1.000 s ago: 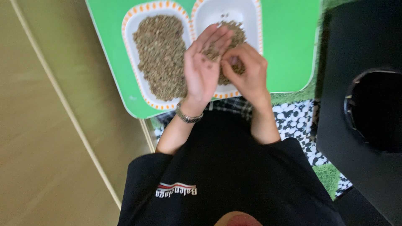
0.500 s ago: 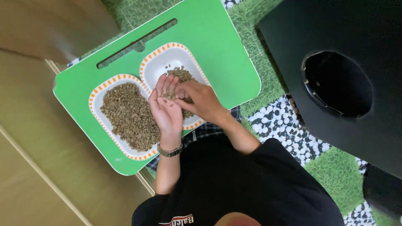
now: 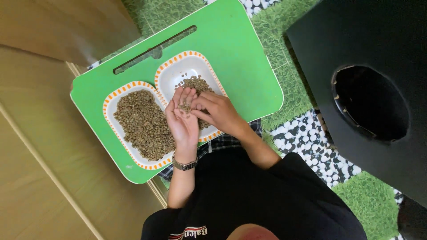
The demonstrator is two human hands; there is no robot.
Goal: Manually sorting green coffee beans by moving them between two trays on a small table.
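Observation:
My left hand lies palm up over the right white dish, with a small heap of greenish-brown beans cupped in it. A metal bracelet circles that wrist. My right hand reaches in from the right, its bent fingertips touching the beans in the palm; whether it pinches one is hidden. The right dish holds a small pile of beans. The left white dish, orange-edged, is nearly full of beans. Both dishes sit on a green tray.
The green tray has a long slot handle at its far side. A black box with a round hole stands to the right. Grass-patterned and pebble-patterned mats lie underneath. A brown wooden floor stretches left.
The view has swung and pulled back, showing the whole tray and the black box. My hands sit lower over the right dish, still together, with beans in the left palm.

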